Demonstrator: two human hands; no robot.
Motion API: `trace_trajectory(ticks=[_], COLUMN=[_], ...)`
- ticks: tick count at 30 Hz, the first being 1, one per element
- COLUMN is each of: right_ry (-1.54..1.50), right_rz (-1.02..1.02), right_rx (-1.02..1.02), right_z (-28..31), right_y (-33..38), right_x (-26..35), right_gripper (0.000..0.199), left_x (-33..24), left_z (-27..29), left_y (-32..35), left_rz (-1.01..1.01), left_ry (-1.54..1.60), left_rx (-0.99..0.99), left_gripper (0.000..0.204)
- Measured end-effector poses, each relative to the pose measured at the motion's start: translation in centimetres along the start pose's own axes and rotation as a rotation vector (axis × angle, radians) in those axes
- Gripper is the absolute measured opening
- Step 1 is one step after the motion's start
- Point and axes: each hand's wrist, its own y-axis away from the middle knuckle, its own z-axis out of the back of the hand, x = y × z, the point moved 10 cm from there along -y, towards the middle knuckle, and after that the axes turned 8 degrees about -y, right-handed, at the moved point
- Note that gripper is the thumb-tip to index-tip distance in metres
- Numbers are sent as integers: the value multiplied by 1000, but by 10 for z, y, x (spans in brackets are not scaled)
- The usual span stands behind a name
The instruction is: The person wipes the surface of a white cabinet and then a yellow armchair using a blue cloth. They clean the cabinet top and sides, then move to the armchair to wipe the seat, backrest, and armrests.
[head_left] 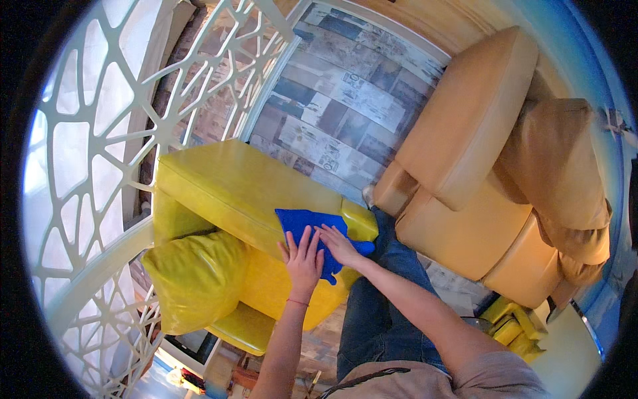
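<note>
A blue cloth (302, 221) lies over the arm of a yellow armchair (226, 176), near its front end, and hangs down the inner side toward the seat. My left hand (304, 259) rests on the cloth with its fingers spread and stretched out; a thin red string circles that wrist. Close beside it, my right hand (339, 246) lies flat on the same cloth, fingers extended. The two hands' fingertips are near each other. Part of the cloth is hidden under both hands. A shiny yellow cushion (196, 280) leans against the chair's back, to the left.
A white lattice partition (156, 133) stands at the left, behind the yellow armchair. Across from it, on the right, is a tan armchair (465, 120) with a tan cushion (558, 173). Patterned plank flooring (332, 106) lies between them. Some yellow furniture (508, 329) shows at lower right.
</note>
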Motion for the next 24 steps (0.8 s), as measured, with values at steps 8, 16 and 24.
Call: trace_trajectory(ticks=[8,16,24], right_ry=[3,111,-1310], right_rz=[19,-139,-731], right_rx=[-44,125,-434], right_z=[-1,0,-39], right_y=[-57,-32,74], right_x=[126,2,-10], right_gripper=[58,67,71], left_x=[85,32,-13], left_z=[45,35,-31], left_y=[-27,-20,53], left_rz=[375,260,223], left_ry=[-58,-63,34], left_rx=[-230,-188,-62], left_gripper=[44,54,63])
